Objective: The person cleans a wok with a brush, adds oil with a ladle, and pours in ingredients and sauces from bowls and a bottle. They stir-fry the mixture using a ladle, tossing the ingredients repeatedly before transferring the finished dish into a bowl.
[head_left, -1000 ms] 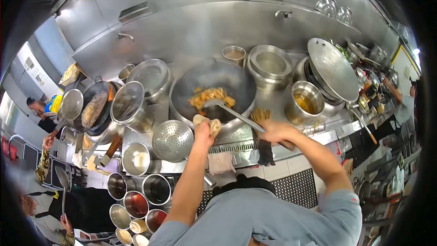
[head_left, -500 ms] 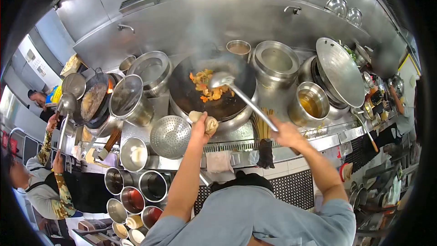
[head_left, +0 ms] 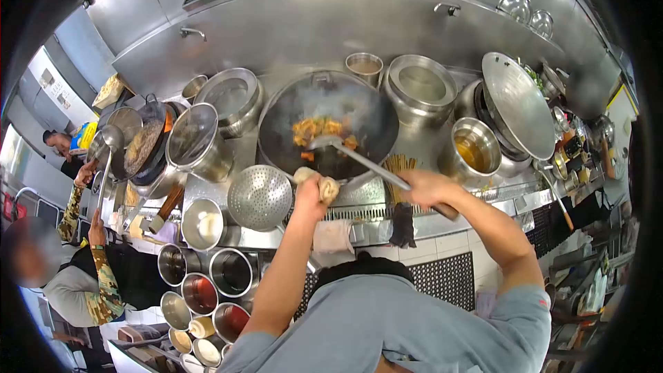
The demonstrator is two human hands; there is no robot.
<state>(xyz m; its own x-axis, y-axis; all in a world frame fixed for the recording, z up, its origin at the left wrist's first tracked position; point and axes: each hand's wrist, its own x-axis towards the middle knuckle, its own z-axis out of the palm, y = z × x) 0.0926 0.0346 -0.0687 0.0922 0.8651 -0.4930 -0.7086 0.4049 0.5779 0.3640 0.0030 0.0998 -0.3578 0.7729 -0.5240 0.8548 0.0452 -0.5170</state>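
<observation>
Right now the left hand (head_left: 309,193) is clenched on a folded cloth (head_left: 324,186) wrapped over the near rim of the wok (head_left: 276,121), which sits on the burner at the middle of the steel range. Steam rises from it. The right hand (head_left: 423,188) is closed around the long handle of a ladle (head_left: 324,142), whose bowl lies in the wok against the orange and yellow food (head_left: 314,128). Just left of the cloth lies a perforated strainer (head_left: 260,197); right of the wok stands a pot of oil (head_left: 473,150). Far left, another person's hand (head_left: 85,173) holds a second ladle (head_left: 110,139) by a second wok (head_left: 141,148).
</observation>
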